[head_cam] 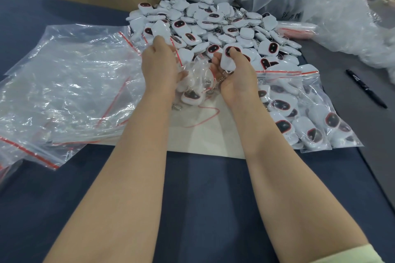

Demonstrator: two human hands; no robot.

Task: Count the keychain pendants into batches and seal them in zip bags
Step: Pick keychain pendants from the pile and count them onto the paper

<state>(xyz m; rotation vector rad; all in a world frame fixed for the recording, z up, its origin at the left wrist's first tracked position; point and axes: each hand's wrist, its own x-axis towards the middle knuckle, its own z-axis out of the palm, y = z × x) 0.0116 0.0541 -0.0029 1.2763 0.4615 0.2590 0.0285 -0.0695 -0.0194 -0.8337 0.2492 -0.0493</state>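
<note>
Both arms reach forward side by side, bare from the elbows down, the left forearm (132,166) and right forearm (284,166) angling slightly in so the hands nearly meet. The left hand (161,60) has its back turned up, knuckles raised and fingers curled down, gripping the mouth of a zip bag (199,74). The right hand (233,74) lies palm up just beside it, fingers cupped under a pendant (227,62), with the thumb (235,53) pressed on its dark face. A pale green sleeve (350,256) shows at the right upper arm.
</note>
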